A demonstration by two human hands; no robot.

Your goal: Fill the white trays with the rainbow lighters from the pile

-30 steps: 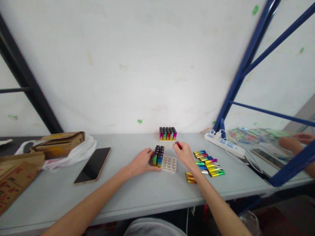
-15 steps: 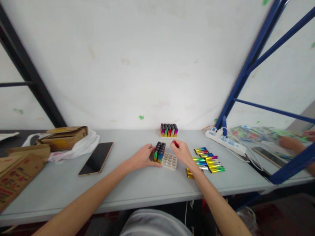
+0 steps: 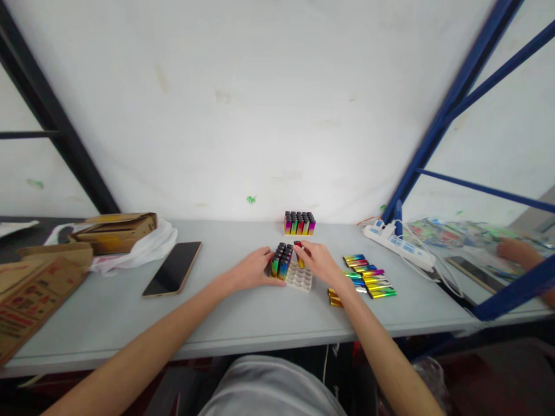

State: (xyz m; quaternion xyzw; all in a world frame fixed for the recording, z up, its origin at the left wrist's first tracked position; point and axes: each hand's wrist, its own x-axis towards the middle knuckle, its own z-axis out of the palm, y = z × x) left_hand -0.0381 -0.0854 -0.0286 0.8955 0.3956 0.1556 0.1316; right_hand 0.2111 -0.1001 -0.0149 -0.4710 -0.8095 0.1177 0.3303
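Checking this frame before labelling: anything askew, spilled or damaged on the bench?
Nothing spilled or damaged. One small oddity: a couple of gold lighters lie apart from the tidy row of loose lighters, by the right wrist. The tray sits flat; the right hand holds a lighter upright over it.

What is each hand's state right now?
Left hand: open, resting against the standing lighters in the tray.
Right hand: closed on one lighter at the tray.
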